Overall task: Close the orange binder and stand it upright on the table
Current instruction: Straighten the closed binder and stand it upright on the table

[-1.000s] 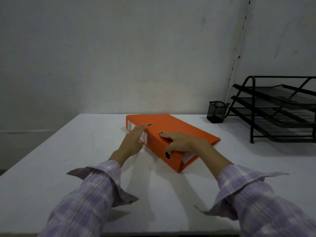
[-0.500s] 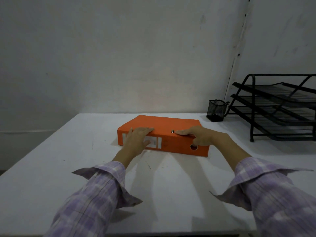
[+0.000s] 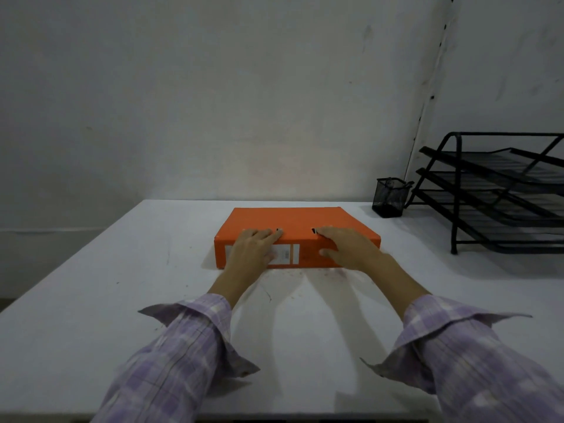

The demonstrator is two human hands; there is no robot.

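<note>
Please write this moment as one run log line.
orange binder: closed, flat | left hand, right hand: on spine | upright: not yet

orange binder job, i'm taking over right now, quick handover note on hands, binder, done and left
Left hand: flat over the spine, open, no grip.
Right hand: likewise, fingers over the top edge.
Orange binder: closed, lying flat on the white table, spine facing the person.
Done: closing.
Left: tip it up and stand it upright. The pen cup and tray rack stand clear at far right.
</note>
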